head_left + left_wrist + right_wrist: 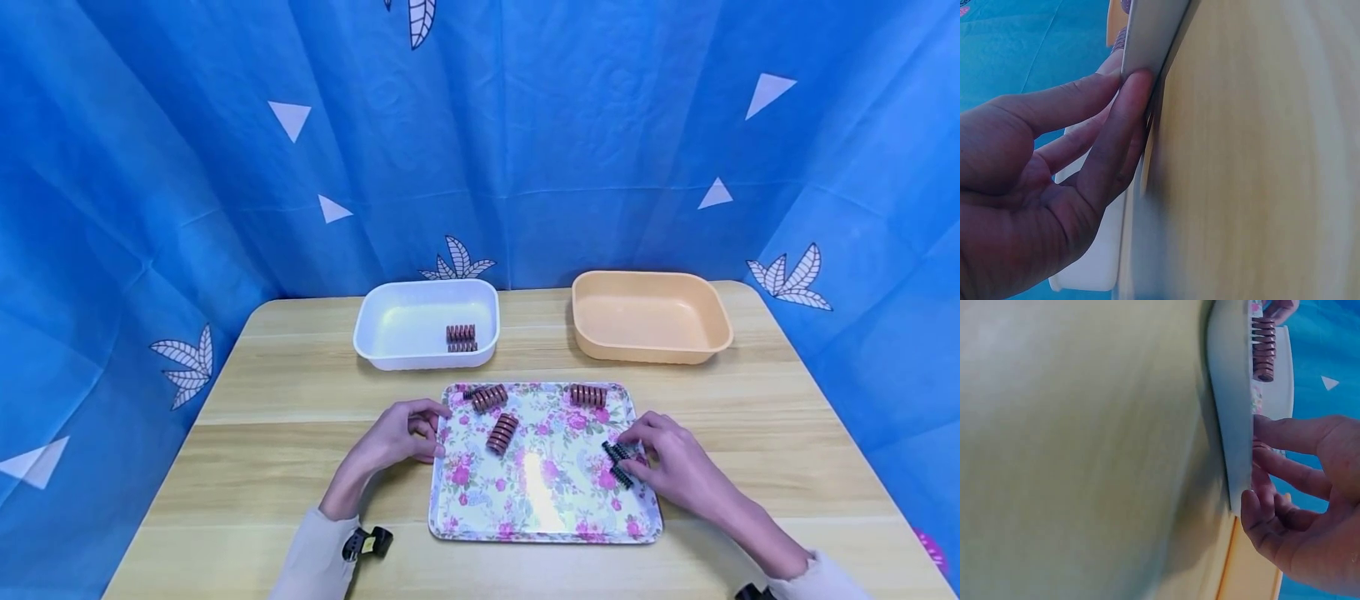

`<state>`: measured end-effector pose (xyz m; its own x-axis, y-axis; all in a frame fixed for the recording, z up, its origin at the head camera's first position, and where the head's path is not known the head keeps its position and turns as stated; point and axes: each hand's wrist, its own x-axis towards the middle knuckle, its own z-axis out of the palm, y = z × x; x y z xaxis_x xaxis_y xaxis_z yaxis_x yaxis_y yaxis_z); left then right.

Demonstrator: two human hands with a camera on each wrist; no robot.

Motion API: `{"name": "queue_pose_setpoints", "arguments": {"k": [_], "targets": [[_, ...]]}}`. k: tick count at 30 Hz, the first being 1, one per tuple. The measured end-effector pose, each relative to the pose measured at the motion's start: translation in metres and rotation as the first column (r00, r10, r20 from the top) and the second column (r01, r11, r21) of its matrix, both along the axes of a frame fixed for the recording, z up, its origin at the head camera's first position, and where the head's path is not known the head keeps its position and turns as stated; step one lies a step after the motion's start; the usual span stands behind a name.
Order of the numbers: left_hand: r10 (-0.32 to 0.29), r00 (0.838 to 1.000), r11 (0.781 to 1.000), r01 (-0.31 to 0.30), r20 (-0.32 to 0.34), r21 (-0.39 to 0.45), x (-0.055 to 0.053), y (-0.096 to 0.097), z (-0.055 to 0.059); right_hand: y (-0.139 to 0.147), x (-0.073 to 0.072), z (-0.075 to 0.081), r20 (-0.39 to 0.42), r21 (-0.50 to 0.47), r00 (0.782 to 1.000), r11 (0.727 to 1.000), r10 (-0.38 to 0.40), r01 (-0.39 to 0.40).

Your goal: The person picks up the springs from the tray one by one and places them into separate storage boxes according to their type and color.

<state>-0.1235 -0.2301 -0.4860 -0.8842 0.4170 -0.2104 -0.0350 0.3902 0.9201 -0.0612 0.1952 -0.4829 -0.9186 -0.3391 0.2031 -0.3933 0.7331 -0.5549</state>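
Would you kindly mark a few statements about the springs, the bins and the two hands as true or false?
1. The white bin holds one brown spring. True.
2. The orange bin holds two springs. False: nothing shows inside it.
3. The left hand rests at the left edge of the floral tray. True.
4. The right hand is on a brown spring. False: its fingers are at a black spring on the tray's right side.
5. Three brown springs lie on the tray. True.
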Motion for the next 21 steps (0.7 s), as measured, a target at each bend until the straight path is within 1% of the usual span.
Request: {"name": "queue_pose_setpoints", "arguments": {"k": [7, 16, 21], "targets": [[0.001, 1.000, 1.000, -0.001, 0.004, 0.008, 0.0007, -0.0003, 0.0006, -0.0025, -0.0003, -0.0039, -0.014, -0.003, 1.000, 1.000, -0.013, 0.013], [0.002, 1.000, 1.000, -0.002, 0.015, 0.007, 0.0010, -0.0002, 0.0012, -0.0046, -0.0024, -0.0077, -0.085, 0.040, 0.996, 0.999, 0.003, 0.001], [0.000, 1.000, 1.000, 0.000, 0.013, 0.005, 0.0009, -0.0002, 0.0011, -0.0054, -0.0049, -0.0066, -0.088, 0.056, 0.996, 0.998, 0.003, 0.002]]}}
